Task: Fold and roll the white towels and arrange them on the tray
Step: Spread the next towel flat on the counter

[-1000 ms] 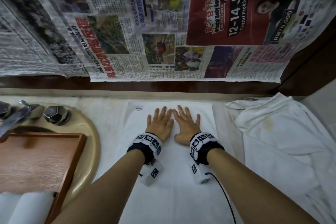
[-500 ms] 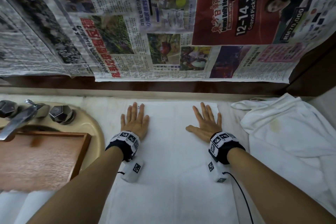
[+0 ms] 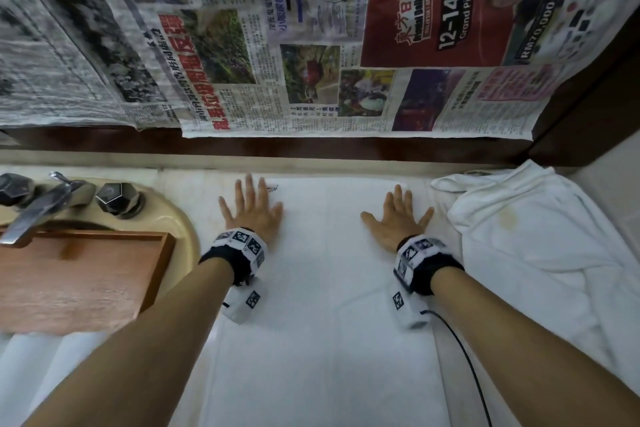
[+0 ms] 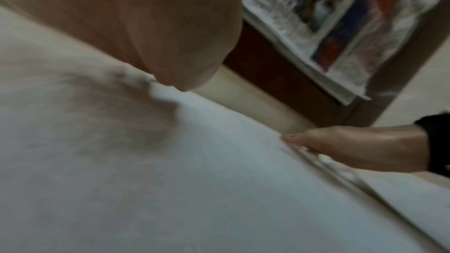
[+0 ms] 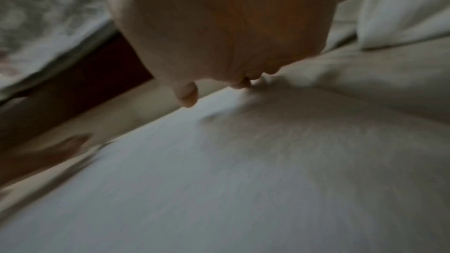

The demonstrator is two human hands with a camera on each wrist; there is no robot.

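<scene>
The left hand (image 3: 251,215) lies flat, fingers straight and spread, pressing the far left corner of the folded towel (image 3: 325,288); it grips nothing. The right hand (image 3: 398,218) is equally flat and open, palm down near the towel's far right corner, holding nothing either. The towel lies spread on the desk (image 3: 194,184) under both palms, running from the back edge toward the person, with each hand close to one of its side edges.

Judging from this, the towel is being smoothed ahead of a further fold or the roll. The risk is that flat palms drag the top layer sideways over the lower ones, leaving the edges uneven and the roll lopsided. The left fingers partly overhang the towel's edge, so pressure there may crease that corner. A loose heap of towels (image 3: 526,253) lies just beside the right hand, and the tray (image 3: 83,274) sits over the sink at the left, apart from both hands.
</scene>
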